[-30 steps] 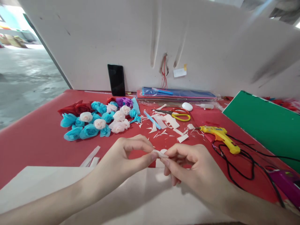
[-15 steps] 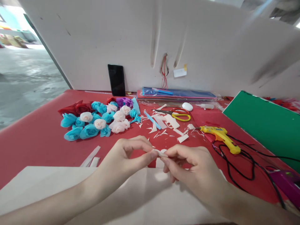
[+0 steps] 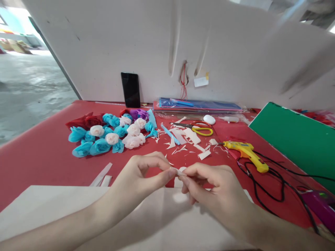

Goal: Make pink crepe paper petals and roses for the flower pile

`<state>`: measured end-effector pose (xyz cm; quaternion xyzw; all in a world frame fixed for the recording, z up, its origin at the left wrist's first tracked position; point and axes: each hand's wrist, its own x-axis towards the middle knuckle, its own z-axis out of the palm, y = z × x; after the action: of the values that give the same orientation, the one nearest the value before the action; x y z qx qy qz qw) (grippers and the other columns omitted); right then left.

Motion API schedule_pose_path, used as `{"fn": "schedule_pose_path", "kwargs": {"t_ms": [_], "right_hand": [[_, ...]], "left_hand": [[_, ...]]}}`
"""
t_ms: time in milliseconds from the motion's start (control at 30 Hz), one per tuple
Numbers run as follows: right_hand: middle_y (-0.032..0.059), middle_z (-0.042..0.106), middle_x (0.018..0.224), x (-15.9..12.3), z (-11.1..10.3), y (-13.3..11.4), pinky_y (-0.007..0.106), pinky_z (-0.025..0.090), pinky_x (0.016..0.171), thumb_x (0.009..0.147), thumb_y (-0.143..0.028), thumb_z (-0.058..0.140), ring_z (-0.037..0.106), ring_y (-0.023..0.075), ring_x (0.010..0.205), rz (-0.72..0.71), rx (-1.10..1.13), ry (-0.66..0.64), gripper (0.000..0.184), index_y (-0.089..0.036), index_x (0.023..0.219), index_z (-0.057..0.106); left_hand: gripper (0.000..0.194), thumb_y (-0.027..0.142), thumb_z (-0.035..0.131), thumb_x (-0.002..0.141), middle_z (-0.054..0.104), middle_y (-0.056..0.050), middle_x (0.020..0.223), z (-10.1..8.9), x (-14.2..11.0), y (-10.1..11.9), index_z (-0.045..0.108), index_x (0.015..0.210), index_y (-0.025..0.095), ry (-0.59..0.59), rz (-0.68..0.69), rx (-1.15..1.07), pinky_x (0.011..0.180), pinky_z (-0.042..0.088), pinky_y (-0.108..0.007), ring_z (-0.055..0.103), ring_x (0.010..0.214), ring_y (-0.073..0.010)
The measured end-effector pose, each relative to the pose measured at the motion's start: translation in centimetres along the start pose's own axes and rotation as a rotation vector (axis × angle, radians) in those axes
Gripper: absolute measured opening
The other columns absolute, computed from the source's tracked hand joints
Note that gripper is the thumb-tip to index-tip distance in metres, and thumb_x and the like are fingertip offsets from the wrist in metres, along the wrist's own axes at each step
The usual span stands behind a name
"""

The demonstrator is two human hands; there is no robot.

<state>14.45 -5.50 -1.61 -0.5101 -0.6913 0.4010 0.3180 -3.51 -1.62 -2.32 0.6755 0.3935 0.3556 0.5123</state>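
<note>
Between the fingertips of both hands is a small piece of white paper (image 3: 179, 172), narrow and seemingly rolled or folded. My left hand (image 3: 149, 174) pinches its left end between thumb and index finger. At the right end, my right hand (image 3: 211, 181) grips it with thumb and fingers, its other fingers curled below. Most of the piece is hidden by the fingertips. Under both hands lies a large pale sheet (image 3: 131, 223). Just behind the fingers, a small white paper piece (image 3: 178, 182) rests at the sheet's far edge.
Paper flowers (image 3: 112, 134) in blue, white, red and purple lie at the left. Paper scraps (image 3: 192, 136), scissors (image 3: 202, 130) and a blue pen (image 3: 170, 134) are behind the hands. A yellow glue gun (image 3: 247, 151) with a black cable and a green board (image 3: 293, 136) stand right. A phone (image 3: 130, 90) leans at the back.
The right fingers have shifted very slightly along the white paper, so a little less of it shows. The left hand stays nearly still.
</note>
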Motion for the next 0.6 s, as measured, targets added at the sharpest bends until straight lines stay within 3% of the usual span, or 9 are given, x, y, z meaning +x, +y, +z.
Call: {"fn": "schedule_pose_path", "kwargs": {"t_ms": [600], "right_hand": [[-0.002, 0.059, 0.064, 0.22, -0.16, 0.09, 0.016, 0.041, 0.046, 0.09, -0.042, 0.047, 0.053, 0.0079, 0.052, 0.037, -0.023, -0.091, 0.029, -0.019, 0.078, 0.061]], "left_hand": [[0.025, 0.029, 0.056, 0.079, 0.056, 0.003, 0.064, -0.06, 0.07, 0.04, 0.059, 0.057, 0.019, -0.053, -0.037, 0.044, 0.055, 0.04, -0.021, 0.051, 0.058, -0.0104]]}}
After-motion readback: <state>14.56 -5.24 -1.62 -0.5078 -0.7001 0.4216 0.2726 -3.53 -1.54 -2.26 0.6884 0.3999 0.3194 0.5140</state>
